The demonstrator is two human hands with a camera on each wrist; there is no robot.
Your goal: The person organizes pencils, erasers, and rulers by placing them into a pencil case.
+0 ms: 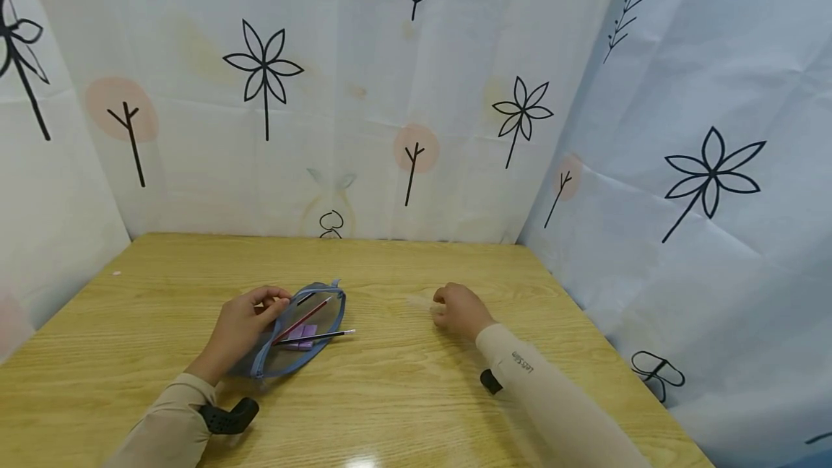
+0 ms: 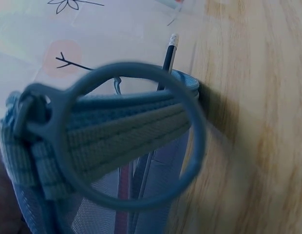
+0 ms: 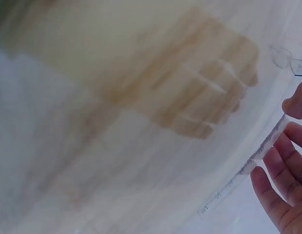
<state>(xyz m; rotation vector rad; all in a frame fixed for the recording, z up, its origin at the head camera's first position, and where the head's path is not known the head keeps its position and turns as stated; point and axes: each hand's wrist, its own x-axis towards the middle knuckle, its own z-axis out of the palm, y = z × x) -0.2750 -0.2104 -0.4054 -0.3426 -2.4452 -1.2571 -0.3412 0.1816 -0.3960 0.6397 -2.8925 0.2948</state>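
A blue mesh pencil case (image 1: 286,362) gapes on the left of the table, its edge held between the thumb and fingers of my left hand (image 1: 235,325). Inside lie a red pencil (image 1: 302,319) and purple block-like pieces (image 1: 302,336). The white-tipped end of a black pencil (image 1: 325,336) juts past the rim. Close up in the left wrist view, a large blue zipper ring (image 2: 202,141) hangs before the case's zip. To the right, my right hand (image 1: 464,311) pinches a clear ruler (image 3: 232,183) by its end, markings showing; it is faint in the head view.
The wooden table (image 1: 390,410) reaches back to a hanging white cloth (image 1: 338,107) with printed flowers and twigs. Similar cloth (image 1: 734,78) borders the right side. Black wrist devices (image 1: 229,417) sit at both sleeves.
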